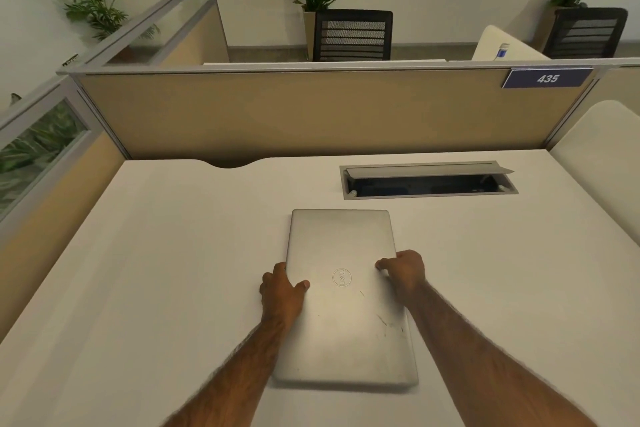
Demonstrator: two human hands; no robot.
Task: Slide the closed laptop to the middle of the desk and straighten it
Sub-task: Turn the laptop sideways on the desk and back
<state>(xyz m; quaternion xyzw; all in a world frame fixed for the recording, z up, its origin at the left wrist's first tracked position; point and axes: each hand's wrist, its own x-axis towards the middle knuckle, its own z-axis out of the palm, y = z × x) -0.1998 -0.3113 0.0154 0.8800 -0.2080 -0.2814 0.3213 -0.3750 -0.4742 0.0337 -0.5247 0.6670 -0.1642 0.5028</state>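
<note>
A closed silver laptop [343,315] lies flat on the white desk [156,270], its long sides running away from me and its edges roughly parallel to the desk's sides. My left hand [282,291] grips its left edge, thumb resting on the lid. On the opposite edge, my right hand [403,272] holds on with the thumb on top. The lid carries a round logo between the two hands and some scratches near the front right corner.
An open cable tray [429,182] is set into the desk just beyond the laptop. Tan partitions [311,114] wall the desk at the back and left. A cream panel [602,156] stands at the right. Chairs and plants lie behind the partition.
</note>
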